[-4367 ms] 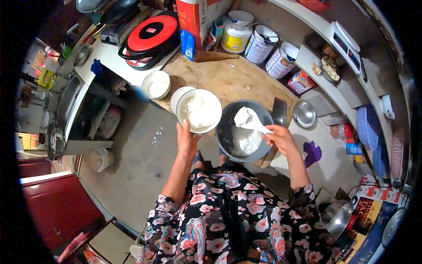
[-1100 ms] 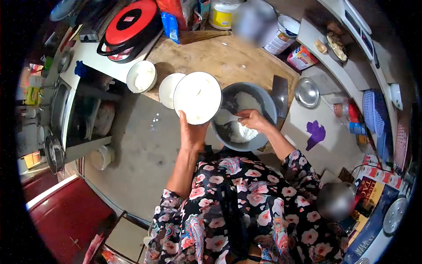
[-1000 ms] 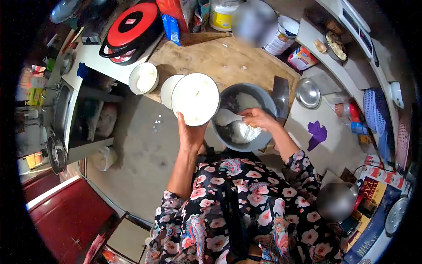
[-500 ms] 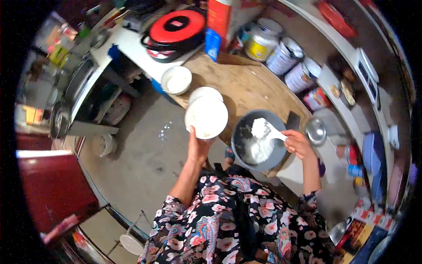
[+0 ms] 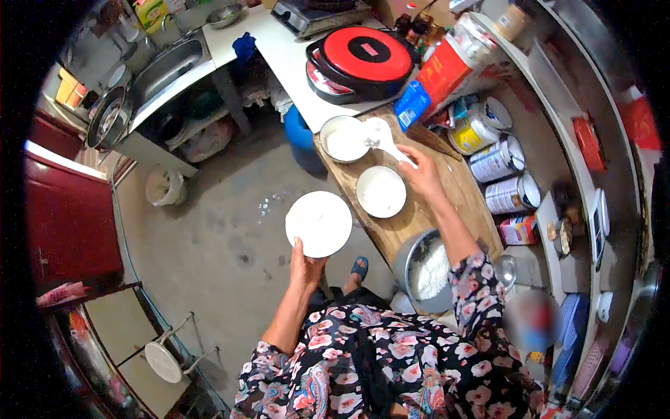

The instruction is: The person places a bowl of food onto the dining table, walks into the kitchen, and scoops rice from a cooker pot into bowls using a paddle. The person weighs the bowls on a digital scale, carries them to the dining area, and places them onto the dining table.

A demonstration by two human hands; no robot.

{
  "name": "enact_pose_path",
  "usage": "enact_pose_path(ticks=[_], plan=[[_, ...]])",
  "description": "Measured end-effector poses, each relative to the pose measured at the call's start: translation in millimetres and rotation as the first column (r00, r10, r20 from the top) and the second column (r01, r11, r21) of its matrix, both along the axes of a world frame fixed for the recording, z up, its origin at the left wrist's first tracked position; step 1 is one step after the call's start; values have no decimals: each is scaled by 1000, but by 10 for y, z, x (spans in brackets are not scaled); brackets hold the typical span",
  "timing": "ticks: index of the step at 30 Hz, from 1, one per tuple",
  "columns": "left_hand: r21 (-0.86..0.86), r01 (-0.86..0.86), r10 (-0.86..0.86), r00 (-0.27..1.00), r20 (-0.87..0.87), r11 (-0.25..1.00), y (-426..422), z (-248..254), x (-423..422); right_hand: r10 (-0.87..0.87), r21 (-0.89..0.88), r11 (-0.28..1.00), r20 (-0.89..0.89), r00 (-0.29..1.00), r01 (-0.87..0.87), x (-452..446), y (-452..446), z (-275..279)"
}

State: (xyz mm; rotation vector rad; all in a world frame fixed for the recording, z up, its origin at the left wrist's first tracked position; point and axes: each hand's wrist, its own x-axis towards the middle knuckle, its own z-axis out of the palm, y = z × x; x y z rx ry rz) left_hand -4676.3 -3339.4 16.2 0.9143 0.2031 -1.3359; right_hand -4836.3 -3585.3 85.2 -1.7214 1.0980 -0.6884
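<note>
My left hand [image 5: 306, 271] grips a white bowl [image 5: 328, 253] of white, rice-like food, held off the board's edge over the floor. In my right hand [image 5: 421, 174] is the handle of a white serving spoon [image 5: 399, 154]. The spoon's head carries a clump of the same food at the right rim of a white bowl [image 5: 341, 160]. Another filled white bowl [image 5: 382, 215] stands between my hands on the wooden board [image 5: 391, 234]. Nearer my body, a grey pot [image 5: 404, 260] holds more white food, partly hidden by my right sleeve.
A red-lidded black electric pan [image 5: 366, 56] sits on the white counter beyond the board. Several tins [image 5: 513, 195] line the right side below shelves. A sink [image 5: 167, 73] is far left, and a blue drum [image 5: 303, 140] stands under the counter.
My right hand has carried the loaded spoon from the grey pot to the far bowl. The held bowl is now apart from the middle bowl, and the view has shifted.
</note>
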Motion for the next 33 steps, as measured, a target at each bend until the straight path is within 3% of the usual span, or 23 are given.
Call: enact_pose_path(ticks=[1,3,4,7,15,18,19,20,21,23,26,30,33], plan=[[1,1,-1,1000,-25,1000,22,-29,14,-19,-214,977,-152,988,-14,61,-51,-108],[-38,-44,42,998,-56,998,53,-26,42,-94,-451,882,-447,890,-134,283,-21,-54],[-7,-38,37,998,-52,999,64,11,54,-141,-515,843,-485,863,-152,344,-42,-177],[16,-56,56,998,-41,998,53,11,77,-190,-589,783,-532,825,-199,408,-124,-470],[36,16,-14,999,-51,999,-35,-73,115,-179,-510,856,-439,881,-80,257,-81,-335],[43,49,-47,998,-32,998,-95,-134,64,-85,-152,985,-12,996,82,86,-44,-311],[44,61,-60,998,-26,997,-119,-132,31,-110,-152,983,-13,994,106,-6,4,-242],[45,90,-89,996,-26,995,-149,-86,-8,-138,145,981,81,987,126,-108,58,-141],[31,139,-138,990,-29,990,-192,0,-54,-194,431,896,171,966,104,-228,92,-72],[19,231,-231,972,-35,973,-277,123,-118,-284,499,856,240,928,133,-443,181,47],[13,286,-286,958,35,958,-410,290,-289,-473,666,744,465,749,56,-957,408,210],[-12,323,-319,940,125,946,-506,309,-496,-644,704,699,546,535,123,-1784,957,380],[6,339,-336,929,153,941,-548,301,-609,-729,717,645,473,495,265,-2396,1468,361]])
